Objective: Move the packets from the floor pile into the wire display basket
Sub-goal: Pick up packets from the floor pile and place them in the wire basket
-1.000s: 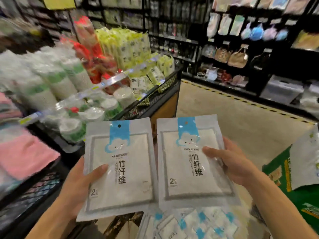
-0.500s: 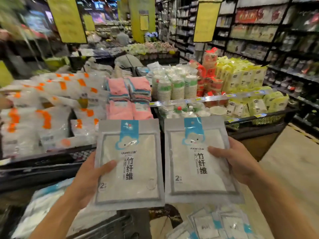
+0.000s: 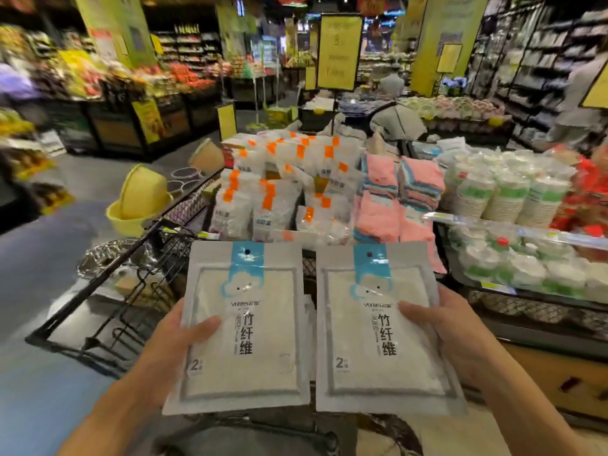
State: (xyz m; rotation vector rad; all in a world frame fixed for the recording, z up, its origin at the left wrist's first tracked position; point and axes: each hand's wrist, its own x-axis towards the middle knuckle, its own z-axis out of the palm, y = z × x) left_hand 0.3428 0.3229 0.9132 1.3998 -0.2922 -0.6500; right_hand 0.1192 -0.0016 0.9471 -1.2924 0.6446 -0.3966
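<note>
Beyond and left: black wire display basket (image 3: 108, 311), white packs with orange labels (image 3: 283, 189) stacked behind it, folded pink cloths (image 3: 381, 209) to their right. Nearer than the basket, side by side: two flat grey packets with blue cloud headers (image 3: 243, 327) (image 3: 381, 327), upright. Left hand (image 3: 171, 350) gripped the left packet, thumb across front; right hand (image 3: 460, 337) likewise gripped the right.

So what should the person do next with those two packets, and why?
Probably carry both forward and lower them into the wire basket. Each hand, left and right, already grips one packet, left and right, held up short of the display.
</note>
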